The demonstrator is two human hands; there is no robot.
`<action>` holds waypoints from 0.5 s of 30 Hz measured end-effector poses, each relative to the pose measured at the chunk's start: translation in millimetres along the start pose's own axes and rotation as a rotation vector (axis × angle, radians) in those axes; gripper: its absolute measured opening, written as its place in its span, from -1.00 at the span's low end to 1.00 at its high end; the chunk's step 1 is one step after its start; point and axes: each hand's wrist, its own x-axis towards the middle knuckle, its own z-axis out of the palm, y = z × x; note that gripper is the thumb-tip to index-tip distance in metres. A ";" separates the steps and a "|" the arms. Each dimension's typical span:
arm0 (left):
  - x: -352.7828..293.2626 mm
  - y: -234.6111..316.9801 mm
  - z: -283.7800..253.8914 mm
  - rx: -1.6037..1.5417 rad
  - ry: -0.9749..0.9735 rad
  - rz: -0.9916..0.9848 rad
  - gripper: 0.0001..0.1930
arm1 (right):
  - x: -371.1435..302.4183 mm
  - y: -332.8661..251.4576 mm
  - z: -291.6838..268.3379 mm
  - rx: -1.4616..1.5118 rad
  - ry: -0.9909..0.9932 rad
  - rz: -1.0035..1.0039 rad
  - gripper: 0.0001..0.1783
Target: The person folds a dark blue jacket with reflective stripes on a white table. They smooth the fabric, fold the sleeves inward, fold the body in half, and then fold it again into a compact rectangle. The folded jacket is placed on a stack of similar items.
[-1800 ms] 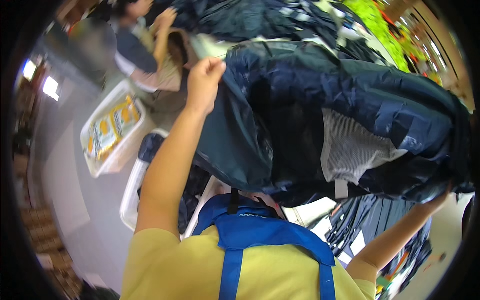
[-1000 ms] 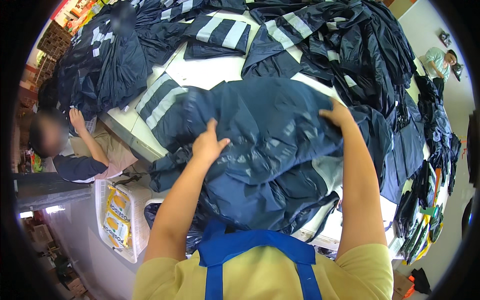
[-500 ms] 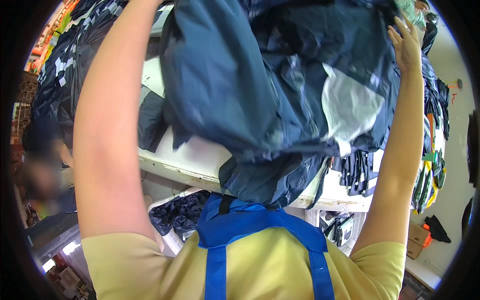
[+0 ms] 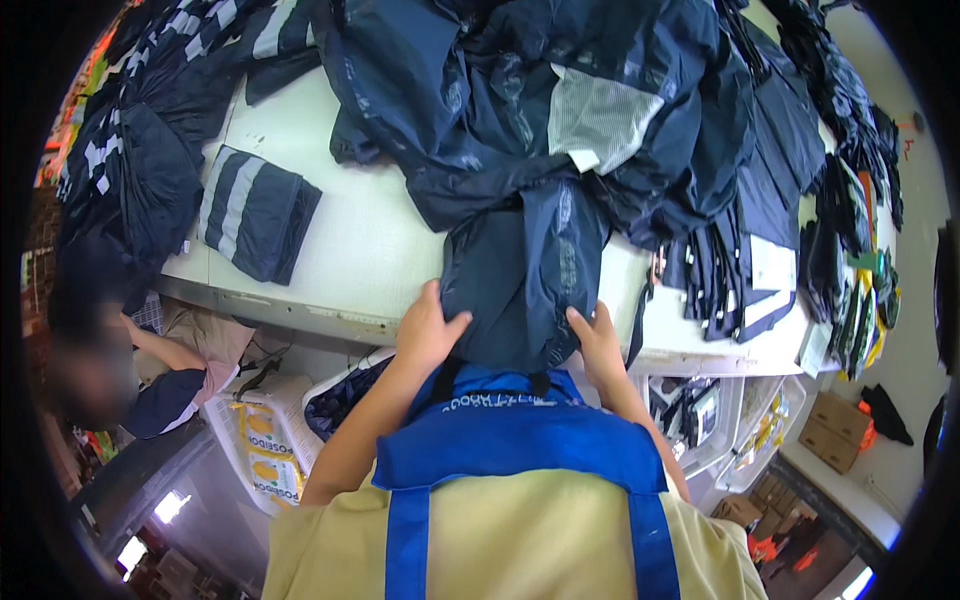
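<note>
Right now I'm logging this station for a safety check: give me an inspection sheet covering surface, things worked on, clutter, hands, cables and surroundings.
Surface: white table, front edge scuffed.
Things worked on: dark garment with pale mesh panel, spread over the table, near end reaching the front edge.
Clutter: folded striped garment left, dark pieces right.
Hands: left hand and right hand at opposite sides of the garment's near end; grip unclear.
Cables: thin dark strands below the table's left, possibly cords.
Surroundings: co-worker left, cardboard boxes right.
</note>
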 end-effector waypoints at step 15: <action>4.5 63.0 -76.6 -0.184 -0.128 0.087 -0.62 | -75.4 -95.6 15.3 0.613 -0.185 -0.773 -0.07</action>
